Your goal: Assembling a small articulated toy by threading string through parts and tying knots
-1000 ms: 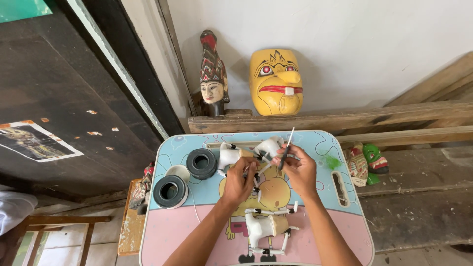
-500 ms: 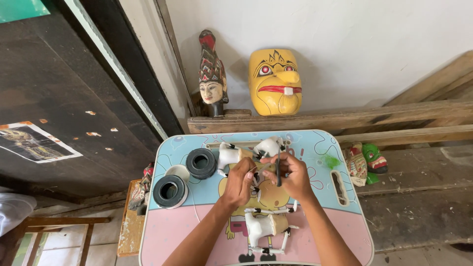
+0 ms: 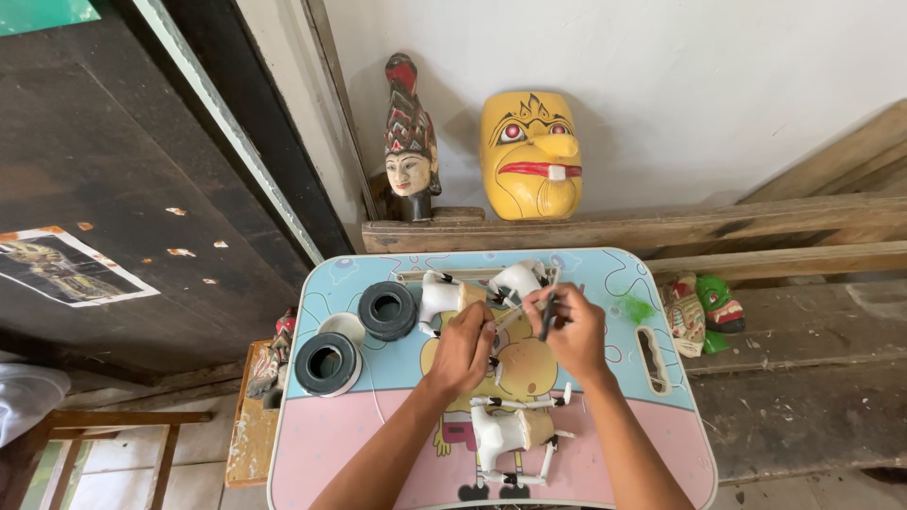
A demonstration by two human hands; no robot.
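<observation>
Working near the middle of a small lap table (image 3: pixel 378 453) with a blue far half and a pink near half, both hands meet over a cartoon print. The left hand (image 3: pixel 463 348) is curled, its fingers pressed around a small pale piece that is mostly hidden; what exactly it pinches cannot be told. The right hand (image 3: pixel 574 331) is closed on a thin dark brush (image 3: pixel 548 316), held tilted with its tip pointing toward the table's far edge. Just beyond the knuckles, near the far edge, lie two white puppet pieces (image 3: pixel 439 295), one left of the other, with dark spots on them. Closer to the near edge, between the forearms, lies a white puppet body (image 3: pixel 501 433) with thin jointed limbs.

Toward the table's left edge stand two black rolls of tape (image 3: pixel 387 310), one nearer the far edge, the other (image 3: pixel 327 363) nearer the left edge, with a small white cup (image 3: pixel 342 326) between them. A slot handle (image 3: pixel 649 357) cuts through the table near its right edge.

Behind the table, on a wooden ledge (image 3: pixel 661 227), stand a yellow mask (image 3: pixel 529 156) and a carved painted head (image 3: pixel 409 142) against the white wall. A green and red mask (image 3: pixel 718 307) lies on the wood off the right edge.
</observation>
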